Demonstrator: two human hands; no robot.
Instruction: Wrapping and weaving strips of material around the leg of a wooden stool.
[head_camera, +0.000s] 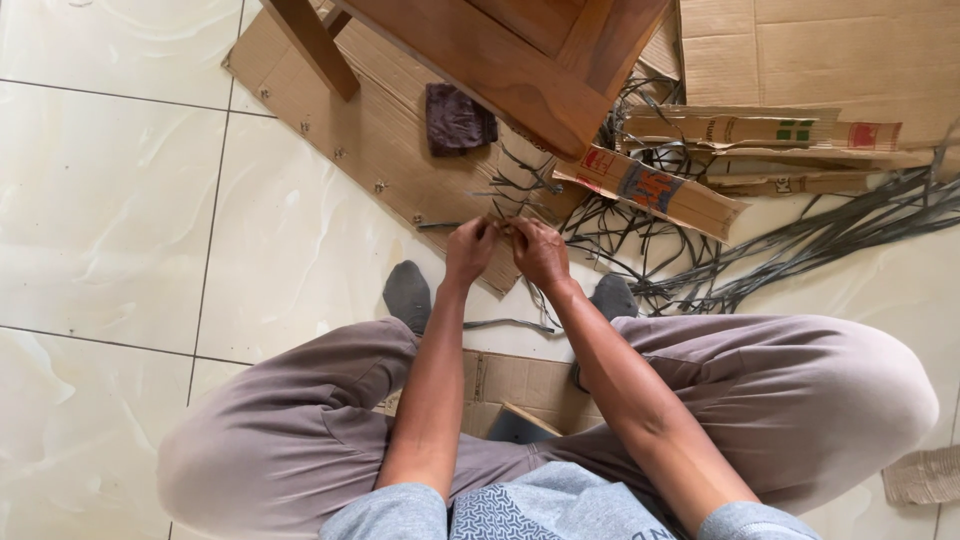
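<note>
We see both grips pressed together, left hand (470, 250) and right hand (540, 252) pinching a thin dark strip (502, 228) between them, above the cardboard (370, 130) on the floor (110, 200).

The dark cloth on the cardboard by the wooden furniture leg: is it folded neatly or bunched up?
Bunched up. The dark cloth lies crumpled in uneven folds on the flattened cardboard, no hand touching it.

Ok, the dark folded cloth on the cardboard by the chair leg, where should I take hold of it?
Pinch the dark cloth at its left edge, coming from above on the open cardboard side. It lies flat and bunched, and the wooden chair probably blocks its right side.
</note>
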